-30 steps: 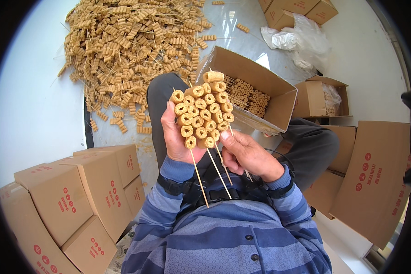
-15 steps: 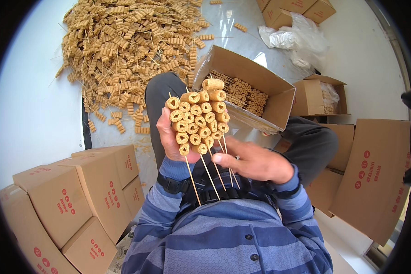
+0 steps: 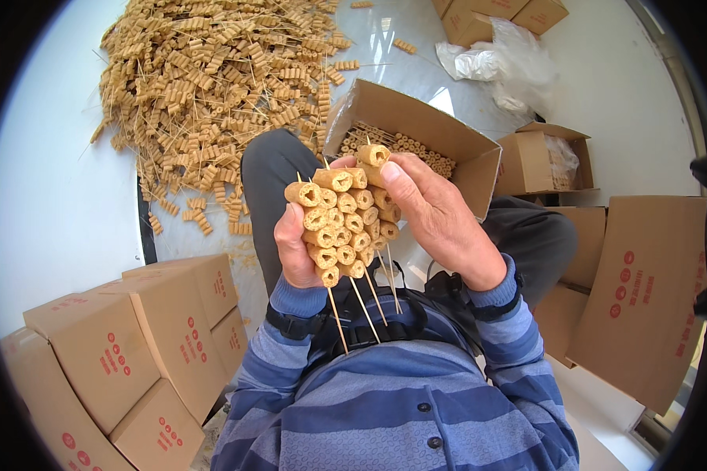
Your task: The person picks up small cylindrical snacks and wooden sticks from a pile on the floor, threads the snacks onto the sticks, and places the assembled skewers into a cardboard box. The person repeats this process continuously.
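Here, left hand (image 3: 294, 251) and right hand (image 3: 436, 216) both gripping a skewer bundle (image 3: 346, 224), open cardboard box (image 3: 416, 141) just behind.

Right hand (image 3: 436, 216) now raised from below the bundle of skewers (image 3: 344, 224) to its right side, thumb pressing the topmost tan rolls, fingers closed along the far edge; a second ago down at the bare sticks, palm under them. Bundle now tilted a little further left and squeezed tighter, top roll no longer poking up alone but tucked under the thumb. Left hand (image 3: 294, 250) slightly lower on the bundle's left edge, fingers wrapped behind it. Stick ends now hanging free above the striped sweater, uncovered by any hand
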A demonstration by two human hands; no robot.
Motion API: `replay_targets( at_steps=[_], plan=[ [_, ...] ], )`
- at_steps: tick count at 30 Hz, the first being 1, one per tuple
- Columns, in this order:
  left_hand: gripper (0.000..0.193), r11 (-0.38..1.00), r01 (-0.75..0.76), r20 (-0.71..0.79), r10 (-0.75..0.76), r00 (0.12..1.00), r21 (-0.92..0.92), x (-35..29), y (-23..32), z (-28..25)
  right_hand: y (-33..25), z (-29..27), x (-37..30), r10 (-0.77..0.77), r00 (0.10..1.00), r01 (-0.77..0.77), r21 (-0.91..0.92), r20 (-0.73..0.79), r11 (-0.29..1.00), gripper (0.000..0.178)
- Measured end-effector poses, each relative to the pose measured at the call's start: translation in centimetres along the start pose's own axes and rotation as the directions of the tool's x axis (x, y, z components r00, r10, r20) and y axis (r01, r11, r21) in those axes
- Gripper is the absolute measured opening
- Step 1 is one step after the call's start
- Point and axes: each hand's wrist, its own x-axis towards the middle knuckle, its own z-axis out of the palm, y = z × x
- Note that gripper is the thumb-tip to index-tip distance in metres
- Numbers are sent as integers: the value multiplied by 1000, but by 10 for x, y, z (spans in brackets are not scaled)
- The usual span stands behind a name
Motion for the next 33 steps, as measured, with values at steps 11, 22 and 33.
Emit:
replay_targets(
  at_steps=[11,22,33],
  plan=[
    [90,983,101,-62,-92,994,153,-6,-2,5,13,0,7,-57,998,55,79,21,995,39],
    [79,991,-22,-84,33,996,133,11,-1,8,34,21,-3,-56,989,76,145,-135,986,82],
    [88,933,-167,-145,223,964,319,19,5,2,27,31,19,-149,988,152,-62,43,986,102]
  ],
)
